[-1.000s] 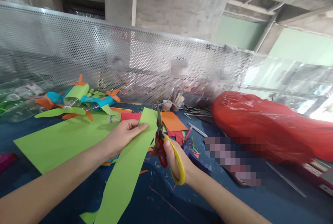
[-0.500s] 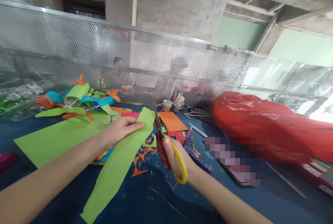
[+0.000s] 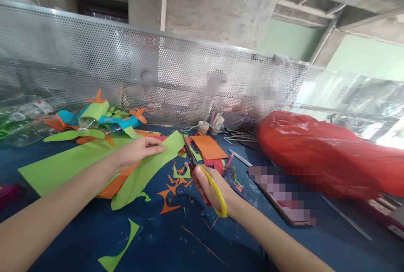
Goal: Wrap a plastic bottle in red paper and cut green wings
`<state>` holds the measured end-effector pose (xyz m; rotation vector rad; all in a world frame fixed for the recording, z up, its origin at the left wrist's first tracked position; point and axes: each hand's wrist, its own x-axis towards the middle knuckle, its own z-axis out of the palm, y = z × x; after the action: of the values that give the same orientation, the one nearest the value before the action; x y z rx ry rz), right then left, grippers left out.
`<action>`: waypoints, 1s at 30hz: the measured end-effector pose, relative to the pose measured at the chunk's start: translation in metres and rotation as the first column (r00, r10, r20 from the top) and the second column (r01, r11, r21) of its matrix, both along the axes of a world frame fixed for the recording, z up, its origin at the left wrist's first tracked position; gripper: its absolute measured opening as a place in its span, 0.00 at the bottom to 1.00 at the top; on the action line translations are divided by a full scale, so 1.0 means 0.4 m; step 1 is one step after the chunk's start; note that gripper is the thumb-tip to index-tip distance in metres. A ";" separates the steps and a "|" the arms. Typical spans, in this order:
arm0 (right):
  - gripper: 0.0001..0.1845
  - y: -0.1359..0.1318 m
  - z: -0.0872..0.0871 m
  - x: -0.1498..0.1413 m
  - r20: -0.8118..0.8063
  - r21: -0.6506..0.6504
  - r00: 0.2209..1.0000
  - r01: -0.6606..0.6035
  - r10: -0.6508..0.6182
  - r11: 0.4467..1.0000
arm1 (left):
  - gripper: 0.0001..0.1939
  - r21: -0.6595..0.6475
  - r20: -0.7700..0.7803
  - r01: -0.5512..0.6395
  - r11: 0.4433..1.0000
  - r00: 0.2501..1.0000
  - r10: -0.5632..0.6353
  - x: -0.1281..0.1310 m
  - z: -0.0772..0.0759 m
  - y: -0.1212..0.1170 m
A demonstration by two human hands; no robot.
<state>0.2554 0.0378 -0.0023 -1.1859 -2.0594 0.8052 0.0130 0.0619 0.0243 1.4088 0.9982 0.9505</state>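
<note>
My left hand [image 3: 139,152] pinches a long strip of green paper [image 3: 151,169] between thumb and fingers, its far end pointing up and right. In my right hand [image 3: 210,183] is a pair of scissors [image 3: 217,194] with red and yellow handles. Their blades lie beside the right edge of the strip's far end and look closed. A curved green offcut [image 3: 121,246] rests on the table below. Orange paper scraps [image 3: 170,198] lie between my hands.
Behind my left hand lie a large green sheet [image 3: 72,164] and paper-decorated bottles [image 3: 91,120]. Orange paper [image 3: 210,148] and a cup of pens [image 3: 216,122] are farther back. A red plastic bag [image 3: 309,150] and a phone [image 3: 280,198] stand at right. A perforated metal screen [image 3: 189,65] runs behind.
A curved green piece has come off the strip and lies on the table. My left hand has moved a little left with the strip, whose lower end has risen.
</note>
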 end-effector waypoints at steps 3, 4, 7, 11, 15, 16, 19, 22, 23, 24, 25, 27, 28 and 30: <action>0.27 -0.002 0.004 -0.003 -0.002 -0.006 1.000 0.005 -0.005 1.000 | 0.13 0.029 -0.030 -0.017 0.999 0.999 0.018 -0.004 0.003 0.002; 0.27 -0.003 0.005 -0.004 -0.007 -0.010 1.000 0.003 -0.003 1.000 | 0.13 0.037 -0.036 -0.015 0.999 0.999 0.016 -0.004 0.005 0.001; 0.27 -0.008 0.007 -0.006 -0.015 -0.021 1.000 -0.001 0.000 1.000 | 0.14 0.055 -0.056 -0.034 0.998 0.998 0.037 -0.004 0.012 -0.002; 0.27 -0.011 0.007 -0.005 -0.016 -0.059 1.000 0.015 -0.016 0.998 | 0.15 0.092 -0.085 -0.108 0.990 0.990 0.116 -0.010 0.011 0.005; 0.27 -0.002 0.002 -0.003 0.029 -0.166 0.999 0.045 -0.040 0.985 | 0.18 0.425 -0.253 -0.208 0.881 0.907 0.336 -0.014 -0.005 0.025; 0.27 0.003 0.000 -0.003 0.052 -0.200 0.997 0.059 -0.050 0.978 | 0.18 0.525 -0.279 -0.243 0.816 0.856 0.435 -0.010 -0.008 0.027; 0.28 0.016 -0.007 -0.002 0.110 -0.274 0.991 0.103 -0.075 0.956 | 0.16 0.747 -0.236 -0.309 0.589 0.705 0.669 0.019 -0.010 0.008; 0.30 0.023 -0.013 0.000 0.109 -0.283 0.992 0.095 -0.066 0.954 | 0.12 0.895 -0.283 -0.108 0.433 0.612 0.738 0.072 -0.006 -0.044; 0.31 0.023 -0.014 0.001 0.097 -0.276 0.994 0.082 -0.058 0.958 | 0.15 0.865 -0.370 -0.043 0.499 0.617 0.694 0.091 -0.007 -0.064; 0.32 0.023 -0.015 0.002 0.083 -0.266 0.995 0.069 -0.048 0.961 | 0.18 0.799 -0.477 0.008 0.602 0.617 0.626 0.109 -0.011 -0.082; 0.32 0.022 -0.016 0.002 0.068 -0.257 0.997 0.054 -0.037 0.965 | 0.22 0.707 -0.565 0.044 0.706 0.636 0.526 0.125 -0.017 -0.098; 0.33 0.019 -0.018 0.003 0.038 -0.240 0.999 0.027 -0.019 0.970 | 0.25 0.514 -0.607 0.075 0.855 0.735 0.301 0.149 -0.039 -0.116; 0.34 0.017 -0.019 0.003 0.021 -0.233 1.000 0.016 -0.011 0.972 | 0.25 0.416 -0.582 0.086 0.905 0.790 0.192 0.157 -0.053 -0.119; 0.35 0.015 -0.020 0.003 -0.014 -0.218 1.000 -0.001 -0.002 0.976 | 0.23 0.235 -0.460 0.068 0.970 0.886 0.049 0.166 -0.082 -0.112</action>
<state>0.2565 0.0437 -0.0102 -1.2933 -1.9976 1.0586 0.0792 0.0171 -0.0084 1.9068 1.2528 0.7594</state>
